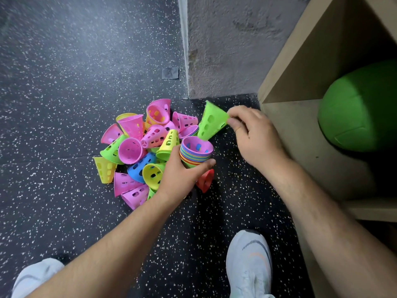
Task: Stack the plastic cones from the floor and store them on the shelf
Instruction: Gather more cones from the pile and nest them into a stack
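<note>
green ball point(361, 117) in shelf point(300, 61); loose cones point(133, 147) beside stack point(195, 153)

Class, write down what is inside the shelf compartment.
A green ball sits in the shelf, on its bottom board. Nothing else shows there. The ball covers whatever lies behind it, and the compartment's right part is out of frame.

Open speckled floor point(60, 78) is stretching across the left of the frame. A heap of loose cones point(137, 147) is crowding the centre. At right, a green ball point(361, 112) is taking up much of the shelf point(285, 130) compartment, leaving bare board to its left. The wall point(225, 50) is closing off the upper middle.
</note>
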Available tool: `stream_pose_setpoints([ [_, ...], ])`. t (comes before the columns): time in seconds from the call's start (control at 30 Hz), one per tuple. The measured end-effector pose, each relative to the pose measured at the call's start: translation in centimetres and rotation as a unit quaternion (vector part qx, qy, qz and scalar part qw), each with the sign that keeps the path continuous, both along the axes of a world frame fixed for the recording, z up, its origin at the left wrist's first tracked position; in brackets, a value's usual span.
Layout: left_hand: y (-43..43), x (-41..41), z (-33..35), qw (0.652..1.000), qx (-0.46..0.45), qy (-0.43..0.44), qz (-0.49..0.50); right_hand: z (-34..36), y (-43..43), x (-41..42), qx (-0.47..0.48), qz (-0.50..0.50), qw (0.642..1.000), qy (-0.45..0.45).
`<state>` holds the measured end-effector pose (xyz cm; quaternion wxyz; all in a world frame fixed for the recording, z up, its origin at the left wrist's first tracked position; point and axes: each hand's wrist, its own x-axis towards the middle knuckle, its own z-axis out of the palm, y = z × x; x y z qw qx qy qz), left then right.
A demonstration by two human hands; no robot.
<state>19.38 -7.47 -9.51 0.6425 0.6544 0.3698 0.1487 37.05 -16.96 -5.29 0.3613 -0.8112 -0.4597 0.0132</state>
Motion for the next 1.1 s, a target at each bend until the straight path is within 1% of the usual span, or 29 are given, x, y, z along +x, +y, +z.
stream_pose_setpoints([
  [0.07,0.7,0.5,0.0,1.0,0.012,0.008,0.013,0.0,0.2,-1.2,-0.02,0.068,0.997,-0.015],
  [0.1,1.1,0.7,-0.2,1.0,0.013,0.01,0.016,-0.2,0.2,-1.8,-0.041,0.094,0.995,0.008],
  [0.13,1.3,0.9,-0.2,1.0,0.01,0.011,0.019,-0.5,0.2,-2.3,-0.065,0.108,0.991,0.051],
  [0.2,1.7,1.2,-0.3,1.0,0.008,0.013,0.018,-1.1,0.4,-2.5,-0.076,0.109,0.981,0.143],
  [0.27,1.9,1.4,-0.2,1.0,0.008,0.017,0.014,-2.3,1.1,-1.6,-0.042,0.072,0.979,0.185],
  [0.33,2.1,1.7,-0.4,0.999,0.007,0.028,0.015,-3.6,2.0,-0.1,-0.028,0.01,0.984,0.178],
  [0.37,2.2,1.8,-0.4,0.999,0.005,0.032,0.014,-4.5,2.5,0.7,-0.037,-0.016,0.985,0.167],
  [0.43,2.3,2.0,-0.4,0.999,0.004,0.037,0.014,-6.4,3.5,2.0,-0.085,-0.049,0.984,0.146],
  [0.53,2.4,2.1,-0.2,0.999,0.011,0.035,0.02,-8.5,5.2,3.1,-0.185,-0.041,0.974,0.12],
  [0.6,2.3,1.9,-0.1,0.999,0.008,0.033,0.019,-9.1,6.3,3.3,-0.204,-0.034,0.97,0.129],
  [0.73,2.2,1.2,-0.5,0.999,0.004,0.034,0.022,-9.6,7.5,3.4,-0.183,-0.083,0.966,0.163],
  [0.83,1.8,0.7,-0.7,0.999,0.01,0.038,0.02,-9.8,6.8,3.2,-0.166,-0.105,0.962,0.192],
  [0.97,1.8,0.1,-0.9,0.999,0.0,0.038,0.019,-8.2,4.8,3.0,-0.084,-0.122,0.978,0.149],
  [1.1,1.8,-0.4,-0.8,0.999,0.002,0.037,0.021,-4.4,3.4,1.9,0.045,-0.104,0.985,0.133],
])
